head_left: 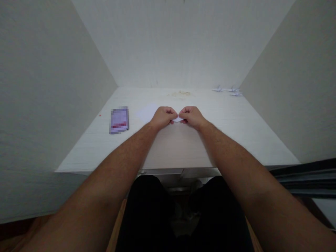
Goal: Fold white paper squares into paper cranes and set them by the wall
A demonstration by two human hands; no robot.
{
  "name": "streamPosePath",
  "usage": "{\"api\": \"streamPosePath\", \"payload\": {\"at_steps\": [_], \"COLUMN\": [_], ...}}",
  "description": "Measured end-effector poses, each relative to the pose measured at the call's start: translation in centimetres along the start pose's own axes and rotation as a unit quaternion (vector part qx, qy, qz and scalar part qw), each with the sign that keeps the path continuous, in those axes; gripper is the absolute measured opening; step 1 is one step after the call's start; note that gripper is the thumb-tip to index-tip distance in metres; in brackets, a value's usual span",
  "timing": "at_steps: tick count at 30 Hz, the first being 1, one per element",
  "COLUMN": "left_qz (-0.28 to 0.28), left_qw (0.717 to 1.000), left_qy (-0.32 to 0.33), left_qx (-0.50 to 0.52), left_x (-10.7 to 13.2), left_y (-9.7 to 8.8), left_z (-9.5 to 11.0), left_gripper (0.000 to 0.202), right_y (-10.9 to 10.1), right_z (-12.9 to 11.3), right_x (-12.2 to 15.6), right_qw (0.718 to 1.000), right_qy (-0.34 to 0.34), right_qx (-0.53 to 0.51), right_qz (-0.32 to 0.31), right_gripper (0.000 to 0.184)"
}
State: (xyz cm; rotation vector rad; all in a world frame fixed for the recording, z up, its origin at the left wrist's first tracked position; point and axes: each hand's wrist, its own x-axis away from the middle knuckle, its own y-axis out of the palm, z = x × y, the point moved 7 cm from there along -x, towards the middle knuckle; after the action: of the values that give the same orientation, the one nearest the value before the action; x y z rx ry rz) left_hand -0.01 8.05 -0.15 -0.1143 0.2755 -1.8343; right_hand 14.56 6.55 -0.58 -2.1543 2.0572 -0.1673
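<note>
Between my two hands is a small piece of folded white paper (pixel 177 119), just above or on the tabletop. My left hand (pixel 165 116) pinches its left side, thumb against the fingers. On its right side my right hand (pixel 191 115) grips it in the same way. The thumbs almost meet at the middle of the paper. Most of the paper is covered by my fingers, so its full shape is hidden. A flat pale sheet (pixel 147 111) lies on the table just left of my left hand.
The white table (pixel 181 147) is walled at the back and both sides. A blurred-out purple packet (pixel 119 119) lies on the left, near a tiny red speck (pixel 100 115). Several folded paper cranes (pixel 233 90) stand at the back right. A worn patch (pixel 181 93) marks the back middle.
</note>
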Motion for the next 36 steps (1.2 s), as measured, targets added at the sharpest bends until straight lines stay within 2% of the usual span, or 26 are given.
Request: {"api": "streamPosePath", "payload": {"at_steps": [8, 13, 22, 36], "left_qz": [-0.024, -0.030, -0.022, -0.031], "left_qw": [0.999, 0.999, 0.999, 0.999], "left_qy": [-0.024, -0.012, -0.015, -0.018], "left_qx": [0.002, 0.018, 0.026, -0.013], "left_x": [5.5, 8.2, 10.2, 13.3], "left_y": [1.7, 2.5, 3.6, 4.9], "left_z": [0.5, 0.7, 0.4, 1.4], "left_gripper": [0.012, 0.009, 0.005, 0.001], "right_y": [0.4, 0.4, 0.2, -0.6], "right_z": [0.0, -0.2, -0.5, 0.1], "right_x": [5.8, 8.8, 12.3, 14.7], "right_qw": [1.000, 1.000, 0.999, 0.999], "right_qy": [0.019, 0.013, 0.033, 0.036], "right_qx": [-0.007, -0.016, -0.039, -0.015], "right_qz": [-0.011, -0.012, 0.001, 0.011], "right_gripper": [0.007, 0.007, 0.012, 0.010]}}
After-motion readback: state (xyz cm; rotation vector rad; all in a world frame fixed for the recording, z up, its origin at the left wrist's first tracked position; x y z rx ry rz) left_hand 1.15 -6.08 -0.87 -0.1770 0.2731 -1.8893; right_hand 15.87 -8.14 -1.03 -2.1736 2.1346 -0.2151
